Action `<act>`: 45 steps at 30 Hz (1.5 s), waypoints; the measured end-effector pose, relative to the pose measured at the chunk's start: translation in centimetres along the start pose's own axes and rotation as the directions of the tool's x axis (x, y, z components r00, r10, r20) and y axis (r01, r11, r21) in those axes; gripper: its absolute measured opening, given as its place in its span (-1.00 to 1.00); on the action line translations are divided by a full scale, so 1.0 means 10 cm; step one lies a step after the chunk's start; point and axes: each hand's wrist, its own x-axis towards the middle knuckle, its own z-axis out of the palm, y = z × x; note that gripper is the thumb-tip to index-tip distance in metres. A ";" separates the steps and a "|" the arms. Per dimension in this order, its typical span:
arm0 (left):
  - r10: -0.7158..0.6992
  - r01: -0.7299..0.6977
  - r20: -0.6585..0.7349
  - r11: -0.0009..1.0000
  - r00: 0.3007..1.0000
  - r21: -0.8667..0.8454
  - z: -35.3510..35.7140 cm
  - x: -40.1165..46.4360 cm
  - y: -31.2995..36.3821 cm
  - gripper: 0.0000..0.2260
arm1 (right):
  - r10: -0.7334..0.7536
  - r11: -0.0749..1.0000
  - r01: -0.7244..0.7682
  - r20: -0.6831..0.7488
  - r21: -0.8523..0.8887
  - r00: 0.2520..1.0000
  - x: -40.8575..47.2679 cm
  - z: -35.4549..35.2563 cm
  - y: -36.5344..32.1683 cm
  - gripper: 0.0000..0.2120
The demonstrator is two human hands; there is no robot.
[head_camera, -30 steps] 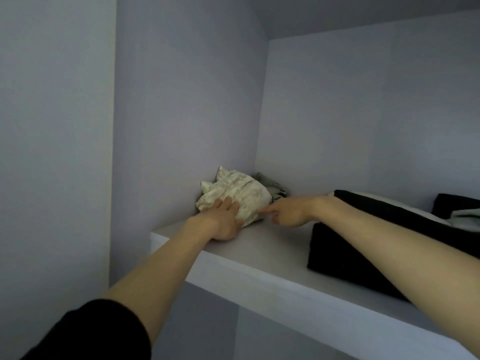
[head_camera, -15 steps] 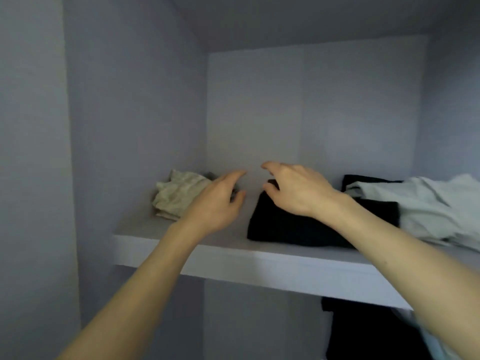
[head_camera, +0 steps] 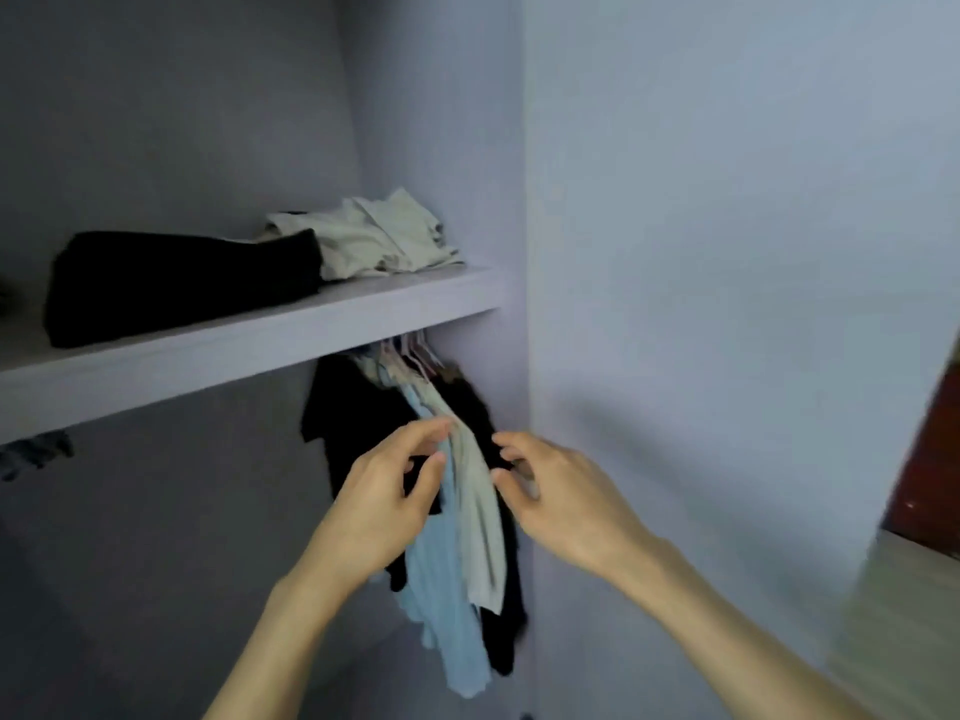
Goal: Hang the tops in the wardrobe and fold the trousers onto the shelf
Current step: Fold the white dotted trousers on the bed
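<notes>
- While both hands are raised under the shelf [head_camera: 249, 350], the hung tops [head_camera: 457, 511] hang straight down between them, near the wardrobe's right wall.
- Left hand [head_camera: 384, 506] and right hand [head_camera: 561, 506] are apart, fingers loosely curled, gripping nothing; both are about equally near.
- Folded trousers [head_camera: 176, 283] lie on the shelf.

Bunched against the wardrobe's right wall [head_camera: 511, 210] under the shelf [head_camera: 249, 345]: hanging tops [head_camera: 467, 517], blocking that corner. Left of them, open dark space beneath the shelf's front edge.
</notes>
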 end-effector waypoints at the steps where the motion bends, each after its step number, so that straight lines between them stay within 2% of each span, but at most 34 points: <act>1: -0.005 0.008 0.078 0.999 0.997 -0.041 0.23 -0.09 0.10 -0.73 | 0.050 0.999 -0.050 0.035 0.001 0.998 -0.28 0.00 0.17 -0.62; 4: 0.029 -0.004 0.272 0.996 0.962 -0.090 0.83 -0.33 0.35 -0.76 | 0.185 0.982 -0.186 0.113 0.005 0.976 -0.99 -0.04 0.61 -0.62; 6: 0.041 0.012 0.419 0.992 0.907 -0.122 1.41 -0.56 0.70 -0.75 | 0.331 0.942 -0.334 0.166 -0.008 0.929 -1.67 -0.17 1.01 -0.63; 9: 0.104 -0.003 0.638 0.987 0.763 -0.159 2.13 -0.87 1.14 -0.74 | 0.503 0.859 -0.512 0.176 0.007 0.846 -2.49 -0.41 1.52 -0.65; 12: 0.212 -0.044 0.749 0.970 0.627 -0.237 2.95 -1.03 1.77 -0.74 | 0.647 0.758 -0.651 0.182 -0.044 0.740 -3.21 -0.91 2.10 -0.66; 15: 0.286 -0.051 0.753 0.946 0.593 -0.319 3.65 -0.95 2.36 -0.75 | 0.740 0.671 -0.740 0.092 -0.044 0.666 -3.63 -1.46 2.59 -0.68; 19: 0.358 -0.035 0.775 0.916 0.521 -0.400 4.54 -0.72 3.03 -0.75 | 0.822 0.565 -0.822 0.040 0.063 0.568 -4.02 -2.12 3.14 -0.68; 24: 0.403 -0.035 0.789 0.898 0.463 -0.438 5.64 -0.22 3.53 -0.83 | 0.883 0.468 -0.869 -0.036 0.163 0.468 -4.25 -2.58 4.03 -0.69; 29: 0.490 -0.113 0.817 0.870 0.305 -0.479 6.91 0.53 4.00 -0.77 | 0.920 0.392 -0.905 -0.072 0.167 0.385 -4.21 -2.95 5.28 -0.67; 32: 0.531 -0.148 0.812 0.847 0.243 -0.510 7.55 1.12 4.29 -0.74 | 0.940 0.337 -0.930 -0.112 0.147 0.323 -4.07 -3.28 6.03 -0.66; 34: 0.544 -0.182 0.818 0.837 0.185 -0.516 8.06 1.65 4.53 -0.72 | 0.955 0.272 -0.947 -0.165 0.172 0.245 -3.94 -3.55 6.61 -0.66; 39: 0.593 -0.204 0.800 0.798 0.097 -0.567 9.01 2.54 5.12 -0.73 | 0.969 0.171 -0.958 -0.216 0.229 0.121 -3.74 -4.07 7.50 -0.64; 42: 0.640 -0.205 0.768 0.747 -0.032 -0.632 9.66 2.83 5.56 -0.73 | 0.966 0.078 -0.958 -0.258 0.276 0.005 -3.82 -4.36 8.03 -0.64; 45: 0.686 -0.252 0.716 0.676 -0.128 -0.693 10.38 3.05 6.07 -0.74 | 0.940 0.010 -0.942 -0.323 0.335 -0.105 -4.00 -4.63 8.67 -0.63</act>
